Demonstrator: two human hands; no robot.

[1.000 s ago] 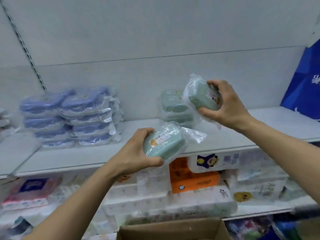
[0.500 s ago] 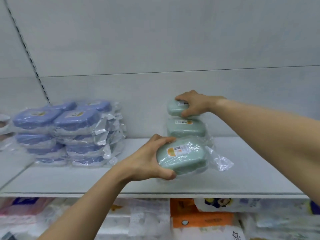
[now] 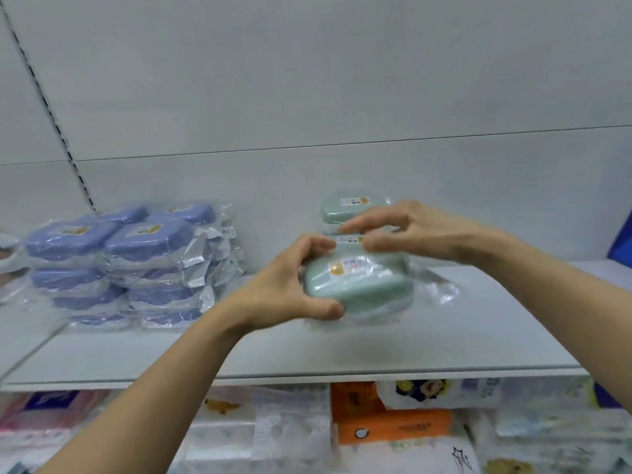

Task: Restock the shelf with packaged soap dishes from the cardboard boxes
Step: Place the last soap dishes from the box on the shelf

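While the left hand [image 3: 284, 285] gripped a bagged green soap dish [image 3: 357, 285] low over the shelf [image 3: 342, 354], midway along it, the right hand [image 3: 403, 234] hovered with loosely curled fingers, holding nothing, before the green stack [image 3: 352, 210] at the back edge. Setting it down squarely probably came next. Blue dishes [image 3: 130, 261] crowded the left end, well apart.
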